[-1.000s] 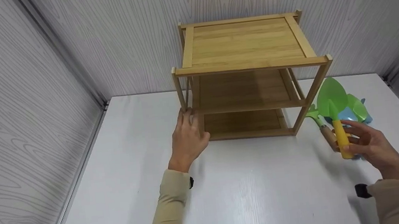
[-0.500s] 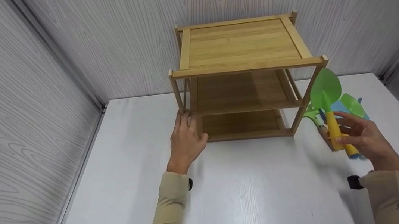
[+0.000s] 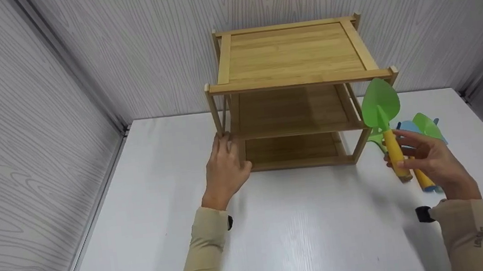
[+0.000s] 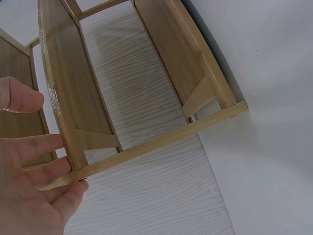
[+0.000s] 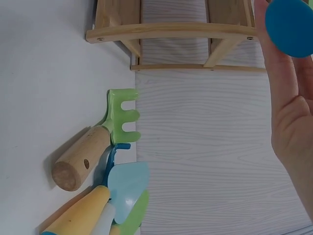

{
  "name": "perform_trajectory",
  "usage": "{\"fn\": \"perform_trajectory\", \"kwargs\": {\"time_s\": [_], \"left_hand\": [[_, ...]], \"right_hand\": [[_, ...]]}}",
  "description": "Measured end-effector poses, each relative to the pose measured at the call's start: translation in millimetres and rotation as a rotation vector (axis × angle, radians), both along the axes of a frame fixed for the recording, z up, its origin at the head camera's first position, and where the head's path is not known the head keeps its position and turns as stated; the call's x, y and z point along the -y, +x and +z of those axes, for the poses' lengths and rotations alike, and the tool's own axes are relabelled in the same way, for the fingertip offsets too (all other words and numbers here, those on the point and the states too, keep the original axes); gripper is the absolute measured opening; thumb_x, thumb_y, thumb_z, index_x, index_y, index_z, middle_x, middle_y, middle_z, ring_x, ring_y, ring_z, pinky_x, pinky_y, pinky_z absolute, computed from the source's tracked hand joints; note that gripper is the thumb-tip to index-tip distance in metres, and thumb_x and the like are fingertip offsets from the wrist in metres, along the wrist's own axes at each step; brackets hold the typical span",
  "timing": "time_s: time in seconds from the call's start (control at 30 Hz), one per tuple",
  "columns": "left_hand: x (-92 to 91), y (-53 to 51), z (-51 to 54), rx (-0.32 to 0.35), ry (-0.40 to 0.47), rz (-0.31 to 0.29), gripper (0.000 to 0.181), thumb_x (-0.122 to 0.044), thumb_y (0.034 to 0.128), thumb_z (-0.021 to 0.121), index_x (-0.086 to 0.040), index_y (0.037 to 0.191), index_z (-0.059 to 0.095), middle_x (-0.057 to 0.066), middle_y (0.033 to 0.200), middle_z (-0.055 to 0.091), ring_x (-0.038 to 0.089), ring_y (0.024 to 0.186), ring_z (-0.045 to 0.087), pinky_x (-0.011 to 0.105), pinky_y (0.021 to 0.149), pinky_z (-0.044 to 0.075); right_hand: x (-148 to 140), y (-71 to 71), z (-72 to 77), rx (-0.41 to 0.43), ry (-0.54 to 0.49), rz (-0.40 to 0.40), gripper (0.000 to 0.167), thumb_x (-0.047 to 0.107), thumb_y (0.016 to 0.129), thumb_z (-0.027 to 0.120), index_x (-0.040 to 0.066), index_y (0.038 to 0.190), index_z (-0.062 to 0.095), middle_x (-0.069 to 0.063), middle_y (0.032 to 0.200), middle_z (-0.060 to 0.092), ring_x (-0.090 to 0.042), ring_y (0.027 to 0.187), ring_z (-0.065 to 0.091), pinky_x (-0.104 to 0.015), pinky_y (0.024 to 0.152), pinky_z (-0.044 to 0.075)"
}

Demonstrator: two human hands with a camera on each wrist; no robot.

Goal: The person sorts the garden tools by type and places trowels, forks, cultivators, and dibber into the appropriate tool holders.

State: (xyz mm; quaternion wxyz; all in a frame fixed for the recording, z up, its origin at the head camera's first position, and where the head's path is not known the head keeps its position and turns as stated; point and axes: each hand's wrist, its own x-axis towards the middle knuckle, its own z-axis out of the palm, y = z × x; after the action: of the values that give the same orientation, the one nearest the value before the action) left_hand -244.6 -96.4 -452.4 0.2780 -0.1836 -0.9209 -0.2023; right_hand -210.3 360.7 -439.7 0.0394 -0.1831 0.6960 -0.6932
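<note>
My right hand (image 3: 437, 161) pinches the yellow handle of a green trowel (image 3: 381, 103), its blade pointing up, just in front of the right front post of a wooden shelf (image 3: 291, 52). In the right wrist view, the blue handle end (image 5: 292, 27) hides most of the trowel. At the shelf's left front post, my left hand (image 3: 226, 169) rests with extended fingers. The left wrist view shows fingertips (image 4: 51, 142) touching the post and shelf edge, the thumb held away.
Right of the shelf lie a green rake (image 5: 117, 117) with a wooden handle, a light blue trowel (image 5: 128, 183), another green tool (image 5: 139, 213) and a yellow handle (image 5: 80, 213). Grey wood-grain walls (image 3: 159, 49) surround the white table (image 3: 303, 237).
My right hand has moved left and slightly up with the trowel, closer to the shelf's right post. The left hand stays at the left post. The view has shifted slightly.
</note>
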Motion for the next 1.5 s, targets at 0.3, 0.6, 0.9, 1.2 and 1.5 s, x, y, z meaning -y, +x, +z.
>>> {"fn": "perform_trajectory", "kwargs": {"time_s": [0.3,0.6,0.9,1.2,1.5], "left_hand": [[0.7,-0.5,0.8,0.016,-0.007,0.011,0.055,-0.008,0.0825,0.070,0.013,0.132,0.058,0.029,0.137,0.053,0.049,0.134,0.045,0.050,0.100,0.051],[-0.3,1.5,1.1,0.030,-0.003,0.011,0.056,-0.009,0.0832,0.069,0.013,0.133,0.057,0.029,0.138,0.053,0.050,0.134,0.044,0.051,0.101,0.050],[-2.1,1.2,2.2,0.054,-0.036,0.042,0.053,-0.009,0.0855,0.067,0.014,0.132,0.057,0.029,0.140,0.052,0.049,0.136,0.043,0.048,0.102,0.049],[-3.3,1.8,1.5,0.039,-0.043,0.051,0.052,-0.008,0.0851,0.073,0.014,0.130,0.059,0.029,0.139,0.053,0.048,0.135,0.045,0.047,0.102,0.049],[-3.1,0.1,1.9,0.063,-0.060,0.060,0.050,-0.012,0.0915,0.067,0.013,0.134,0.056,0.028,0.141,0.051,0.048,0.136,0.043,0.047,0.103,0.049]], "right_hand": [[12,-4.1,0.8,-0.011,0.028,0.016,0.069,-0.027,0.084,0.060,0.000,0.147,0.051,-0.008,0.119,0.068,-0.025,0.097,0.073,-0.034,0.079,0.060],[27,-7.4,-1.1,0.010,0.067,-0.014,0.067,-0.022,0.084,0.065,0.003,0.146,0.053,-0.006,0.119,0.070,-0.027,0.097,0.073,-0.035,0.078,0.061],[44,-14.9,-3.1,-0.039,0.000,0.010,0.070,-0.028,0.080,0.061,-0.002,0.145,0.052,-0.009,0.120,0.068,-0.023,0.099,0.071,-0.039,0.079,0.061],[59,-19.4,-0.6,-0.039,0.013,0.001,0.069,-0.026,0.079,0.065,0.000,0.143,0.056,-0.012,0.122,0.068,-0.025,0.103,0.069,-0.031,0.078,0.060],[74,-23.1,0.3,-0.065,0.062,-0.001,0.069,-0.023,0.078,0.069,0.000,0.142,0.056,-0.014,0.119,0.069,-0.023,0.100,0.069,-0.030,0.078,0.060]]}}
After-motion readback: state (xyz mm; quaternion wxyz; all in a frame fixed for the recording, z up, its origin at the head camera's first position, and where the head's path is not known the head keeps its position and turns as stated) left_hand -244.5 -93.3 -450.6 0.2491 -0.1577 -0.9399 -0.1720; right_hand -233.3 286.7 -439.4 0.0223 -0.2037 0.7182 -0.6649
